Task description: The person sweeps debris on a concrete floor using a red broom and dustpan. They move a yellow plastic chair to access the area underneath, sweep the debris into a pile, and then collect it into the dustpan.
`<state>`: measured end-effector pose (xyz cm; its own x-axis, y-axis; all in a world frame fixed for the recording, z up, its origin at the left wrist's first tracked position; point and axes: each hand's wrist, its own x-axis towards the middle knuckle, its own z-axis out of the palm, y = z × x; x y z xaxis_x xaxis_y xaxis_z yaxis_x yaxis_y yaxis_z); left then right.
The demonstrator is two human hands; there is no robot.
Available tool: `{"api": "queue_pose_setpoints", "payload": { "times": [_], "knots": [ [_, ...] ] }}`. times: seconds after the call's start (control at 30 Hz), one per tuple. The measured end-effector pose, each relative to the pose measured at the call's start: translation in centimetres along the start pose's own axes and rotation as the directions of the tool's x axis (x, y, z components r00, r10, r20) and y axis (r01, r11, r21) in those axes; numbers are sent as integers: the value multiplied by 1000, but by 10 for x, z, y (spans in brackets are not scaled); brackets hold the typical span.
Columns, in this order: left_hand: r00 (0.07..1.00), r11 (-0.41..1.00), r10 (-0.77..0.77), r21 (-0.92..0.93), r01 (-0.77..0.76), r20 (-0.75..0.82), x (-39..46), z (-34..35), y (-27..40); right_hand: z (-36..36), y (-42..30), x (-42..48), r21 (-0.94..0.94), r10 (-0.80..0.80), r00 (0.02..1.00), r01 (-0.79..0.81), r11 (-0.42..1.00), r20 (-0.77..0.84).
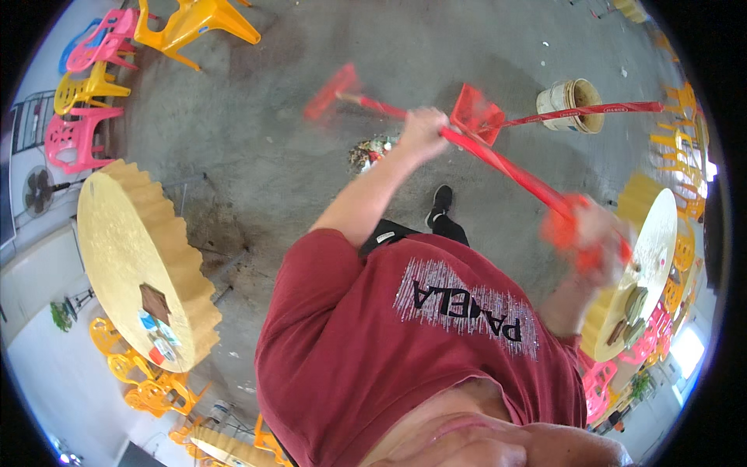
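Note:
My left hand (425,133) is closed around the middle of a red-wrapped broom handle (508,166). Blurred by motion, the broom's red head (332,96) is off to the upper left. Near the handle's other end, my right hand (601,239) grips it; a blurred orange-red part (563,225) shows there, its nature unclear. A small pile of mixed litter (370,153) lies on the floor below my left forearm. Beyond the handle is a red long-handled dustpan (478,114), its stick passing in front of a dirty white bucket (560,105).
A round table with gold cloth (125,262) stands at left, another (633,268) at right. Yellow chairs (198,26) and pink chairs (79,140) are around the sides. A black shoe (442,201) is on the grey concrete floor (280,117). A fan (39,190) is at far left.

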<state>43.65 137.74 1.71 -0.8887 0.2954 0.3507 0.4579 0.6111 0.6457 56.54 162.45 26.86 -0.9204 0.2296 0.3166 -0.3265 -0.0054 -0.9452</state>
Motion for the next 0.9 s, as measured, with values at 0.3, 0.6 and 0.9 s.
{"api": "queue_pose_setpoints", "payload": {
  "times": [0.3, 0.6, 0.9],
  "knots": [
    [897, 889, -441, 140, 436, 8, 51, 76, -36, 25, 103, 52, -274, 23, 949, 68, 959, 315],
    [995, 967, -91, -234, 100, 50, 15, 115, 118, -138, -12, 121, 179, 40, 814, -175, 968, 579],
    [908, 940, -329, -179, 289, -259, -108, 59, 128, -83, 31, 88, 458, -179, 603, -348, 818, 778]
  ]
}}
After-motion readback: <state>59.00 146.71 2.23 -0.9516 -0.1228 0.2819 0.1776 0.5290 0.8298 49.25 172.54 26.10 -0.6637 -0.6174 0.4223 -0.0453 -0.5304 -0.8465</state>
